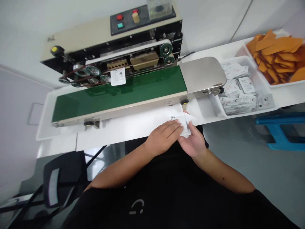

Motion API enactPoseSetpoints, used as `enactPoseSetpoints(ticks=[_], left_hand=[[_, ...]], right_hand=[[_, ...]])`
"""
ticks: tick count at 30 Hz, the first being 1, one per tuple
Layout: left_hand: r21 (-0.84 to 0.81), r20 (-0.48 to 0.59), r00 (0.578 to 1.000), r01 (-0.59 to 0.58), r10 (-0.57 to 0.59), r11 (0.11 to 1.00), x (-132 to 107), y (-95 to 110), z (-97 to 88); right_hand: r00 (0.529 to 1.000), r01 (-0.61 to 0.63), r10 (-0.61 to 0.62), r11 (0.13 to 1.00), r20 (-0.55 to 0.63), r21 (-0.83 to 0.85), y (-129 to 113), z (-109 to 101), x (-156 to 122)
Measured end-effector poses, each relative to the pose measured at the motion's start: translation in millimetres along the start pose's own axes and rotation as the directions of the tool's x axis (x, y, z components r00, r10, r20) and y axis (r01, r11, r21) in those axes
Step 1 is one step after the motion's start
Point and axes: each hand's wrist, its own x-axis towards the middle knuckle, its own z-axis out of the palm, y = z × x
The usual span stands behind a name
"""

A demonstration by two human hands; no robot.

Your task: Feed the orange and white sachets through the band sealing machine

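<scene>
Near the table's front edge, my left hand lies with its fingers pressed over white printed sachets. From the other side my right hand grips them, the thumb along their right edge. How many sachets are between my hands I cannot tell. Just beyond my hands stands a band sealing machine with a green conveyor belt. One white sachet hangs from its sealing rollers, its lower part over the belt.
A white bin of printed sachets stands to the right of the metal plate. Farther right, another bin holds orange packets. A blue stool is at the right, a black chair at the lower left. A white tray sits under the belt's left end.
</scene>
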Motion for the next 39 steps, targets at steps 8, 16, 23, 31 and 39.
enactPoseSetpoints(ticks=[8,16,23,31,39], left_hand=[[0.062,-0.081,0.996,-0.024,0.029,0.998,24.3,-23.3,-14.3],[0.186,-0.245,0.969,0.016,0.03,0.982,94.8,-93.3,-14.9],[0.285,-0.205,0.977,0.113,-0.055,0.952,142.1,-150.6,2.5],[0.336,-0.146,0.986,0.123,-0.078,0.934,162.4,-173.4,14.1],[0.291,-0.134,0.987,0.127,-0.091,0.948,155.2,-157.6,4.0]], right_hand=[[1.0,0.004,-0.004,1.0,0.025,0.007,-1.7,-0.6,0.7],[0.997,-0.03,0.031,0.999,-0.066,0.011,-18.3,-17.6,0.4],[0.996,-0.038,0.041,0.999,-0.08,0.039,-30.6,-29.3,5.0],[0.994,-0.062,0.067,0.996,-0.089,0.062,-41.0,-38.1,13.2],[0.993,-0.06,0.065,0.997,-0.102,0.058,-42.5,-38.3,12.7]])
